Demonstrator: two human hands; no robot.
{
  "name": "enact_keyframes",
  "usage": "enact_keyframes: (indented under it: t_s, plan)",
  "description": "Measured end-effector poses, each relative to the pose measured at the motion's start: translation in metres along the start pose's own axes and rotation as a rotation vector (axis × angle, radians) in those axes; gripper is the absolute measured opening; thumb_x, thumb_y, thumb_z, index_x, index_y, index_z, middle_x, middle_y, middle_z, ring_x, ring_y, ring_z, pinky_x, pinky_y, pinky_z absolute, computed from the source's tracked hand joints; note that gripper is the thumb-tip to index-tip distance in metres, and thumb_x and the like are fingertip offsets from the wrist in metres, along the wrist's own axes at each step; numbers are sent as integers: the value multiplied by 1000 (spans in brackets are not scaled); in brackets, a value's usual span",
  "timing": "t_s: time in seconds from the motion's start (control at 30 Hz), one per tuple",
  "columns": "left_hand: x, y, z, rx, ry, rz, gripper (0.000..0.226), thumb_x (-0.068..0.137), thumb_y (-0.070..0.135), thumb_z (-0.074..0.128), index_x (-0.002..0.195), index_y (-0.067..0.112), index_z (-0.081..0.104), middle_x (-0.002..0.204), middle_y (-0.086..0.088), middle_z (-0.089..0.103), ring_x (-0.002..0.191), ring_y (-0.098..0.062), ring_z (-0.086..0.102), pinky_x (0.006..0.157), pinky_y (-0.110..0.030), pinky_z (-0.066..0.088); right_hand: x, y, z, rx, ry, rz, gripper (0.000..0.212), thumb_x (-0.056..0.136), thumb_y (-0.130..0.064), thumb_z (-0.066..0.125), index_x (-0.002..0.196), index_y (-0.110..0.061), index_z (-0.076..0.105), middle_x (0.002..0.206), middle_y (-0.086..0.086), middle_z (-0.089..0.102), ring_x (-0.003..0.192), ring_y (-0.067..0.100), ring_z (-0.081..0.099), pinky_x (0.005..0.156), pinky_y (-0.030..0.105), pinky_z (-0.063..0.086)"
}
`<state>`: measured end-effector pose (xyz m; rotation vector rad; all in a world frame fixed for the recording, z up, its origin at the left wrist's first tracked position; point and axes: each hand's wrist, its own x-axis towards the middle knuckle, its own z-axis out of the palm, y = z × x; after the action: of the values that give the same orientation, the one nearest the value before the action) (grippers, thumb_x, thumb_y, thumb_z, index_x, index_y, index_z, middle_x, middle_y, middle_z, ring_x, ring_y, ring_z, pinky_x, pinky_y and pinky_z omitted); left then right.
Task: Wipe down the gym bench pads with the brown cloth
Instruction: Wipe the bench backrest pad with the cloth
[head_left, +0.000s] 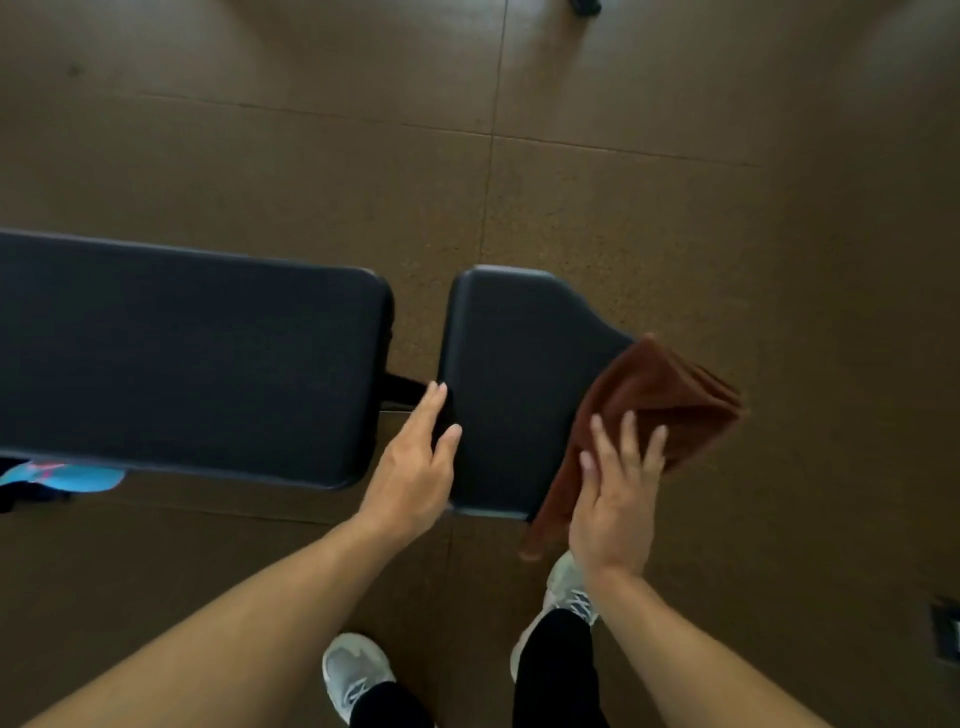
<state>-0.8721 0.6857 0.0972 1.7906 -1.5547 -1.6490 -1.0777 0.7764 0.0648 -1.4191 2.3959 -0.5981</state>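
Observation:
A black gym bench runs across the view. Its long back pad (192, 358) lies on the left and its shorter seat pad (519, 374) on the right, with a gap between them. The brown cloth (660, 400) drapes over the seat pad's right end and hangs off its near edge. My right hand (618, 499) presses flat on the cloth with straight, spread fingers. My left hand (415, 467) rests with straight fingers on the seat pad's left near corner, beside the gap.
The bench's black frame bar (402, 387) shows in the gap. A blue and pink item (62, 475) pokes out under the back pad at the left. My two grey shoes (356, 670) stand on the brown tiled floor (675, 182) close to the bench.

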Motion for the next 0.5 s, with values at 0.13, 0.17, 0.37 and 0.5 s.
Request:
enact_keyframes:
  t_s: [0.13,0.17,0.37,0.5]
  plan:
    - [-34,-51,-7,-197,74,-205,42,107,44,45,148,39,46,148,8,54,137,-13,49,115,-45,43,-43,-29,22,-129,-162,-539,47,106,-33,45,153,-30,47,161,-2,43,154,27,31,128,46,15]
    - [-41,-65,-9,-203,86,-258,39,107,45,43,145,39,49,146,7,56,135,-15,51,114,-47,44,-43,-40,25,-161,-170,-570,46,106,-31,50,152,-30,50,156,-1,50,148,28,41,127,46,19]
    - [-86,-134,-54,-159,101,-391,23,107,37,47,126,35,60,122,10,68,116,-10,63,102,-37,51,-7,-111,43,-181,-213,-613,30,108,-30,47,124,-22,71,130,1,70,132,28,57,122,44,30]
    - [-103,-141,-93,-198,174,-322,16,107,34,48,114,41,61,112,16,70,108,-2,65,87,-25,51,-2,-173,59,308,-138,-95,38,111,-44,36,127,-25,64,130,-2,67,122,22,62,112,42,45]
